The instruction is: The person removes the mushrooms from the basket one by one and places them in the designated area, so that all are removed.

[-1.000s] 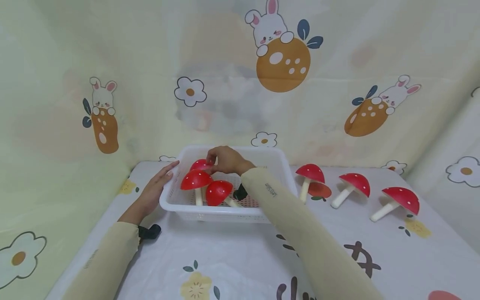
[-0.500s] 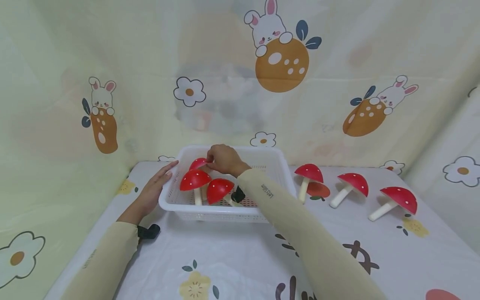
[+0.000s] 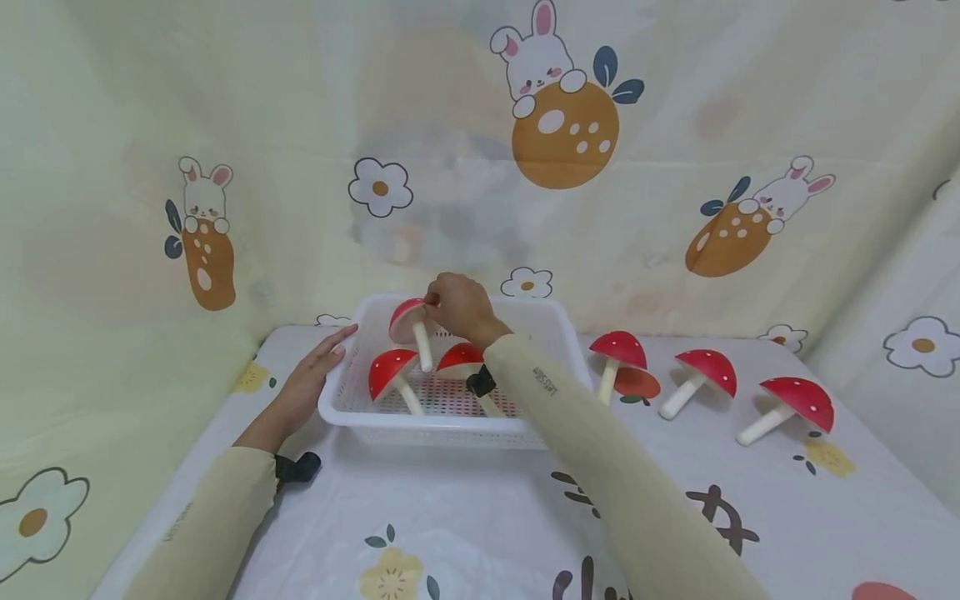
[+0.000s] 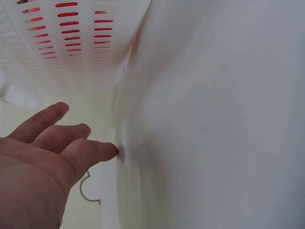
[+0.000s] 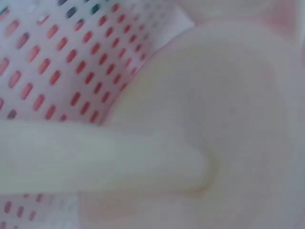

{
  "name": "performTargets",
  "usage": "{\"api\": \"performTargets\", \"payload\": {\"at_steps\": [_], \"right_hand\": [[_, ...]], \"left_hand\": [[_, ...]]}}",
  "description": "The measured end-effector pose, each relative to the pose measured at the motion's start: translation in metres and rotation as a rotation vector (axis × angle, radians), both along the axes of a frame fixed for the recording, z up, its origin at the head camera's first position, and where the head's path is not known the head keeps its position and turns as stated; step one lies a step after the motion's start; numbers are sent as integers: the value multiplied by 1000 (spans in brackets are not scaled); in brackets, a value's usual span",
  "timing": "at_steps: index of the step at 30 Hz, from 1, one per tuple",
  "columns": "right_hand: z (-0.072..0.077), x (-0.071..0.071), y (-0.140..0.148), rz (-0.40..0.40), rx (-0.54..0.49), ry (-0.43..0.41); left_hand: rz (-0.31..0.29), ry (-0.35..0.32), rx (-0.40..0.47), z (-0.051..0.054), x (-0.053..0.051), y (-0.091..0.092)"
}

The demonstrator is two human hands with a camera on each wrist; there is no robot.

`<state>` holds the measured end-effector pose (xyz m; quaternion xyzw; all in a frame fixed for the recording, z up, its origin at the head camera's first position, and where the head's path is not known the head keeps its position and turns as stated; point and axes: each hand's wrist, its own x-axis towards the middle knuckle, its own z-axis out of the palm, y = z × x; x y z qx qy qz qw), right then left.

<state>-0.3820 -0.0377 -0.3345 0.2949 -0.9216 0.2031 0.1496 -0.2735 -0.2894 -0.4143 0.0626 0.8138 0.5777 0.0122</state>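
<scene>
My right hand pinches the cap edge of a red toy mushroom at the back left of a white plastic basket; its pale stem points down. Two more mushrooms lie tilted in the basket, a left one and a middle one, the latter partly behind my wrist. A pale mushroom stem and cap underside fill the right wrist view; which mushroom it is, I cannot tell. Beside the basket's left wall, my left hand has straight fingers; whether they touch it is unclear.
Three more mushrooms stand right of the basket: a near one, a middle one and a far-right one. A printed cloth covers the table, and a patterned curtain hangs close behind the basket.
My right hand has risen slightly and moved right with the back mushroom, whose stem now shows. The other two mushrooms in the basket have tilted, the middle one shifting right. My left hand stays put.
</scene>
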Motion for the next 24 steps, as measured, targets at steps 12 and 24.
{"api": "performTargets", "payload": {"at_steps": [12,24], "right_hand": [[42,5,33,-4,-220,133],[69,37,111,-15,-412,372]], "left_hand": [[-1,-7,-1,1,0,0],[-24,-11,70,-1,-2,-3]]}}
